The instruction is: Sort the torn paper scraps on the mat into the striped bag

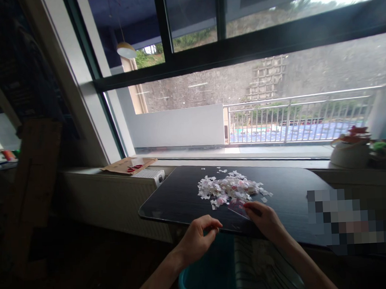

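Far left: we see a flattened cardboard piece (pixel 128 165) on the sill with red scissors (pixel 133 168) lying on it, a small white device (pixel 149 175) just beside.
Left hand: our left hand (pixel 197 241) hovers off the near edge of the dark table (pixel 179 197), thumb and fingertips pinched together; whether anything sits between them we cannot tell.
Below: a teal bin (pixel 203 282) sits under our hands.
Centre: a heap of paper scraps (pixel 229 188), white with pink bits, lies on the table, well apart from the left hand.
Right hand: our right hand (pixel 264 220) pinches a clear plastic sheet (pixel 237 213) at the heap's near edge.
Far right: a white pot (pixel 350 153) with red flowers stands on the sill.
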Motion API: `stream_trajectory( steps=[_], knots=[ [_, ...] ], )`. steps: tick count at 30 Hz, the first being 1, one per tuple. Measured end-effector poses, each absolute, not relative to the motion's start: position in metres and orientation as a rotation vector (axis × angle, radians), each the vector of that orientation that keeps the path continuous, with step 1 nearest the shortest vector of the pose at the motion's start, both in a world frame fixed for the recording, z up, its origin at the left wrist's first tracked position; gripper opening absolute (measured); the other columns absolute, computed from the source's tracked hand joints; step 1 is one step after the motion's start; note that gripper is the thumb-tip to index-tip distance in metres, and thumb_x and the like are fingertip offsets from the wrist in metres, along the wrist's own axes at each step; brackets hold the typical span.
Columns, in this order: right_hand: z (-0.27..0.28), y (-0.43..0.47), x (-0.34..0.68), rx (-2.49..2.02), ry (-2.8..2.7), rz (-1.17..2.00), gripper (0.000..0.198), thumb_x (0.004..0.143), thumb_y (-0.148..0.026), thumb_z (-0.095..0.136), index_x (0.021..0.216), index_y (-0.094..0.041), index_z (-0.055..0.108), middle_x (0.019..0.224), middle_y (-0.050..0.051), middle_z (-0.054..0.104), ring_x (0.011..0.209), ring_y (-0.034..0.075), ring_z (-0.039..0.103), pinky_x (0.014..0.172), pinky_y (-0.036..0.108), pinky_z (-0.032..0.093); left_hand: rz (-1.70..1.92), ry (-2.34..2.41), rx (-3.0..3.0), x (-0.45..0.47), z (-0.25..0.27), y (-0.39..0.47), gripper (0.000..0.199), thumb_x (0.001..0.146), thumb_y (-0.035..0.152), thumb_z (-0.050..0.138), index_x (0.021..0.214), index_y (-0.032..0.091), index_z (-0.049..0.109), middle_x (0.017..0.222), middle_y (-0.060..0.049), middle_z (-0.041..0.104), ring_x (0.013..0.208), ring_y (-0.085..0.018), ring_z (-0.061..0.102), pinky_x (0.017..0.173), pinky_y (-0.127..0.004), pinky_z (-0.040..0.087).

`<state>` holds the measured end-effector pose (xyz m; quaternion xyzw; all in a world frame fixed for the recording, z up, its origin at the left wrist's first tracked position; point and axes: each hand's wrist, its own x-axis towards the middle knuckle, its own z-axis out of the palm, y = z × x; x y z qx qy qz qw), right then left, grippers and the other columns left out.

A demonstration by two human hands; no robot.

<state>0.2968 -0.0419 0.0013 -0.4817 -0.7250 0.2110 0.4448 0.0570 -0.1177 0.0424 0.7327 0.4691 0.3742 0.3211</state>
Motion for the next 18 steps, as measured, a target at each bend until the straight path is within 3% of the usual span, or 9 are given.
stream_trajectory(
  steps=[5,11,18],
  knots=[
    [0.0003,-0.0407,0.2968,-1.186,-1.800,0.516,0.030,0.081,-0.040,0.053,0.088,-0.019,0.073,0.088,0.007,0.074,0.079,0.023,0.067,0.071,0.031,0.050,0.832,1.323,2.094,0.0556,0.0378,-0.1231,0.021,0.072,0.010,0.048,0.077,0.018,0.067,0.080,-0.001,0.062,0.079,-0.014,0.058,0.075,-0.024,0.045],
    [0.0051,-0.0437,0.2959,-1.186,-1.776,0.533,0.028,0.080,-0.038,0.055,0.088,-0.020,0.074,0.088,0.006,0.074,0.081,0.024,0.067,0.072,0.031,0.051,0.664,1.418,2.099,0.0544,0.0423,-0.1272,0.033,0.070,0.014,0.052,0.099,0.019,0.066,0.084,-0.001,0.067,0.077,-0.015,0.061,0.074,-0.025,0.046],
    [0.0056,-0.0444,0.2960,-1.168,-1.776,0.548,0.028,0.080,-0.039,0.055,0.087,-0.019,0.073,0.086,0.007,0.074,0.078,0.023,0.067,0.071,0.031,0.051,0.554,1.428,2.156,0.0502,0.0444,-0.1266,0.030,0.075,0.018,0.047,0.093,0.021,0.071,0.083,0.000,0.072,0.079,-0.016,0.065,0.074,-0.024,0.046]
  ],
)
